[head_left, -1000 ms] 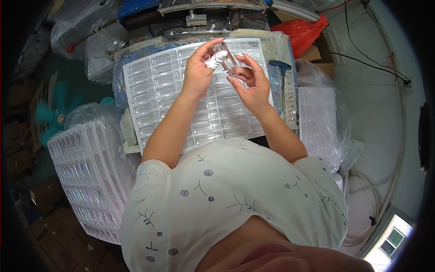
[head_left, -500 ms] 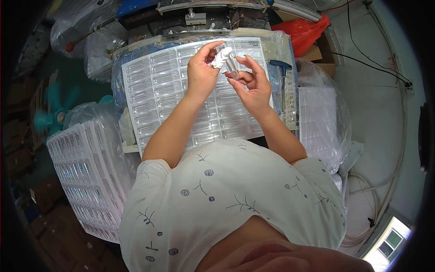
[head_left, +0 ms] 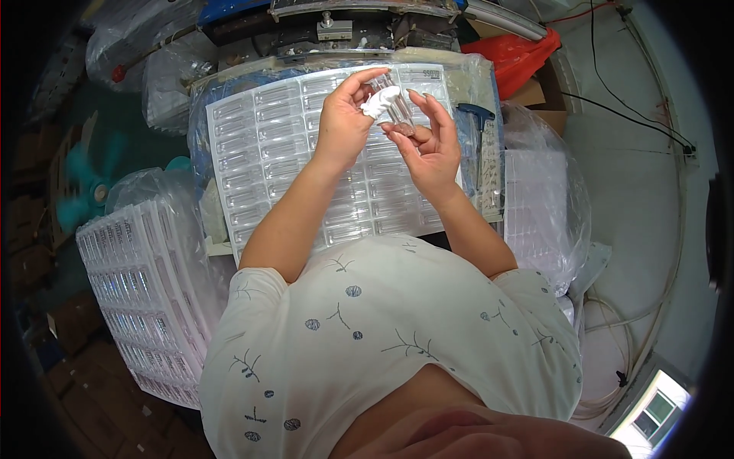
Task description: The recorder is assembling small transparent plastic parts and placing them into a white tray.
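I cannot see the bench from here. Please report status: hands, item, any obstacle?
Left hand pinches white cloth. Right hand holds small clear piece; both raised above clear compartment tray. Nothing between hands and tray.

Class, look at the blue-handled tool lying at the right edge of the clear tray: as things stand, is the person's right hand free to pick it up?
Probably not at once. The right hand holds a small clear piece together with the left hand. The blue-handled tool lies close beside it, uncovered, so nothing blocks the way.
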The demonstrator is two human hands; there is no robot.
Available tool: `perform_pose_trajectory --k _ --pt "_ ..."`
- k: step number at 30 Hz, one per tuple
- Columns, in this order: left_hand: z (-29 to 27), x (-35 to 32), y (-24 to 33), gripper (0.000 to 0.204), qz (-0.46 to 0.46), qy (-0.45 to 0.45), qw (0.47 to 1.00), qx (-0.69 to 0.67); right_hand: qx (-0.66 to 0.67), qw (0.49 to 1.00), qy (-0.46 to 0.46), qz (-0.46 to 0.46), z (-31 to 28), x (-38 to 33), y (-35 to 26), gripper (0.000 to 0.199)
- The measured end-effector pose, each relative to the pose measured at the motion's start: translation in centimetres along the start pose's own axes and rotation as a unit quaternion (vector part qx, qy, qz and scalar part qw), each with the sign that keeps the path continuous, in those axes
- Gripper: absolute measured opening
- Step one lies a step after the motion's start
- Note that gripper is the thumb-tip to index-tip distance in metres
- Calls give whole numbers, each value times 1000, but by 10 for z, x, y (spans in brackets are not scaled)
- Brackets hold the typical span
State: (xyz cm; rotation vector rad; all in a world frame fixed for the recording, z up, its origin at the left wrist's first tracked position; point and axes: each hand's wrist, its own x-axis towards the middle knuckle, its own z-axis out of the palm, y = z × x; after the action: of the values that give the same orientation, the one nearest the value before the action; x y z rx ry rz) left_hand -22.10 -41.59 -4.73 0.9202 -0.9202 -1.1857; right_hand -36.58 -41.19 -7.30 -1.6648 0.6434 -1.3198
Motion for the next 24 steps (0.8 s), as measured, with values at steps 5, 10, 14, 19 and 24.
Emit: perform_pose_trajectory --k 5,10,14,19,24 --pt "-2 1 -5 37 -5 11 1000 -10 -39 999 -22 -20 1 1 2 66" --pt "-2 6 -14 19 50 65 994 79 -178 978 -19 -105 -4 5 4 45" --pt "-21 39 -2 7 41 89 962 256 -245 959 20 -138 -19 36 -9 33" --pt "-28 137 41 32 304 237 722 575 -217 961 97 -140 -33 89 -4 30" --pt "0 162 65 40 251 216 771 543 -236 934 135 -232 -22 145 -1 26"
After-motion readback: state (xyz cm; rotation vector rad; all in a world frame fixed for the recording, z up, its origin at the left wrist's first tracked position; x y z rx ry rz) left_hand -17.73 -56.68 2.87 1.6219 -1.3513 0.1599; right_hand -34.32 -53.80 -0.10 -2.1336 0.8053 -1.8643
